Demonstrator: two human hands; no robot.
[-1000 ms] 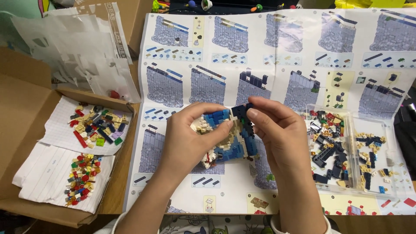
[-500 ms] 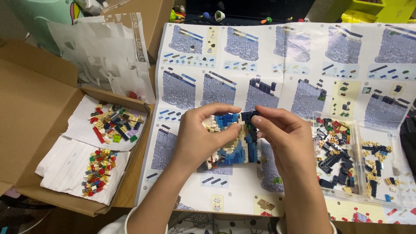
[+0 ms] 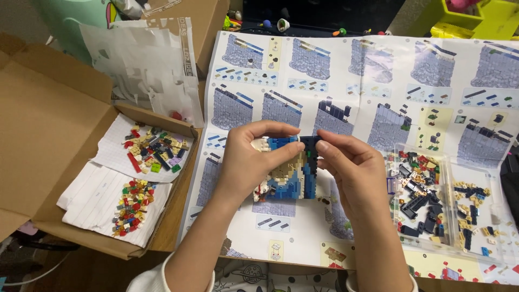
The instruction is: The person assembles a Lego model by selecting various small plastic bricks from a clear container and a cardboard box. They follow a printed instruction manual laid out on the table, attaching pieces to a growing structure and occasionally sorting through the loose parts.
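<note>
A small brick model (image 3: 289, 173), blue with tan and white patches and a dark top corner, sits between both my hands above a large printed instruction sheet (image 3: 367, 81). My left hand (image 3: 254, 162) wraps its left side, thumb along the top edge. My right hand (image 3: 354, 170) grips the right side, with fingertips pinched on the dark bricks at the top. Much of the model is hidden by my fingers.
A clear plastic tray (image 3: 448, 200) of several dark, blue and tan bricks lies to the right. At left, an open cardboard box (image 3: 48, 119) holds loose coloured bricks (image 3: 154, 148) on paper sheets, more bricks (image 3: 132, 200) below. A crumpled plastic bag (image 3: 146, 65) lies behind.
The view has shifted slightly, so everything sits lower and further right in the frame. My hands stay closed on the model, right fingertips still at its top edge.
</note>
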